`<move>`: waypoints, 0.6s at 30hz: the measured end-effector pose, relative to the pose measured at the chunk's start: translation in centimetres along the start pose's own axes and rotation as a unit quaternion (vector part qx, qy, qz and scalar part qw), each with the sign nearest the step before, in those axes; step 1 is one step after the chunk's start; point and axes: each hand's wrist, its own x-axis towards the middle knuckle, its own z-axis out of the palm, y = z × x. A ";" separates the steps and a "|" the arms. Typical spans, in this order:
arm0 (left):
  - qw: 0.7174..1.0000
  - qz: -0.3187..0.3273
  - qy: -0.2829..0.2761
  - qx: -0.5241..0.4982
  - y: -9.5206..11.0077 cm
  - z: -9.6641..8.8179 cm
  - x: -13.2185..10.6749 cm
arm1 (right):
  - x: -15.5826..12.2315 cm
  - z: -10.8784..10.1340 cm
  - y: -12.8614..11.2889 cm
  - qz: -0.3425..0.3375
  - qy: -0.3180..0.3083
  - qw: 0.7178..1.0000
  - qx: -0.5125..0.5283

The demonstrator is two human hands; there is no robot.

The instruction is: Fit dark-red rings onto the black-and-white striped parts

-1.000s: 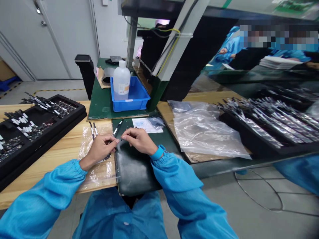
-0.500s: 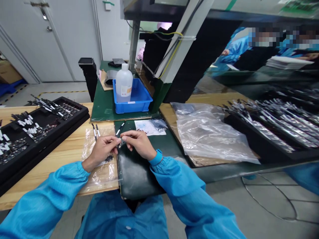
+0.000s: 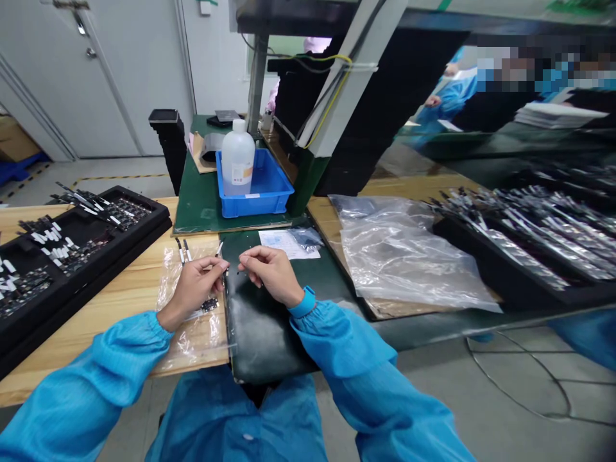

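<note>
My left hand [image 3: 195,285] is pinched shut on a thin black flex strip with a white end [image 3: 219,251], held over a clear plastic bag [image 3: 192,321] on the wooden bench. A few centimetres to its right, my right hand [image 3: 269,273] is closed in a pinch above the dark green mat [image 3: 269,327]; what its fingertips hold is too small to make out. Two more strips [image 3: 183,251] lie on the bag just beyond my left hand. Both arms wear blue sleeves.
A black tray of small parts [image 3: 72,237] sits at left. A blue bin [image 3: 262,189] with a white bottle [image 3: 237,157] stands behind. Crumpled clear plastic [image 3: 404,256] and a black tray of strips [image 3: 520,250] lie right. Other people in blue sit at the far right.
My hands have drawn slightly apart. The strip's white end now sticks up from my left fingers alone instead of spanning both hands.
</note>
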 end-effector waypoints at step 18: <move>0.998 0.063 0.015 0.027 -0.9 -0.1 -0.1 | -0.5 0.1 1.1 -0.141 -0.052 0.960 -0.237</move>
